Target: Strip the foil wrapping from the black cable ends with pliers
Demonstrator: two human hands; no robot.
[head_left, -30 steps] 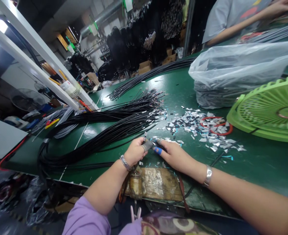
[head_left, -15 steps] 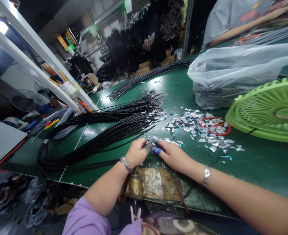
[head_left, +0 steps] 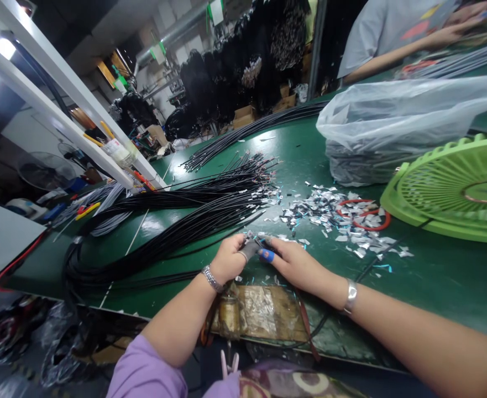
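Note:
My left hand (head_left: pixel 230 258), with a grey cover on its thumb, is closed in a pinch at the middle of the green table. Facing it, my right hand (head_left: pixel 291 262) has blue tape round its thumb and is pinched too. Their fingertips meet around the end of a thin cable, mostly hidden by the fingers. Black cables (head_left: pixel 172 278) run from the left toward my left wrist. Beyond my left hand lies a big bundle of black cables (head_left: pixel 202 224) with stripped ends. Silver foil scraps (head_left: pixel 321 207) are scattered past my right hand.
A green fan (head_left: pixel 446 188) and a clear plastic bag (head_left: pixel 367 127) stand at the right. Below my hands is a taped wooden board (head_left: pixel 268 312) with a metal cylinder (head_left: pixel 229 315). White posts (head_left: pixel 81 105) rise at left. A co-worker in a grey shirt (head_left: pixel 376 38) sits across.
My hands stay almost in place, with only slight shifts of the fingers. The co-worker's arm and hand have moved a little.

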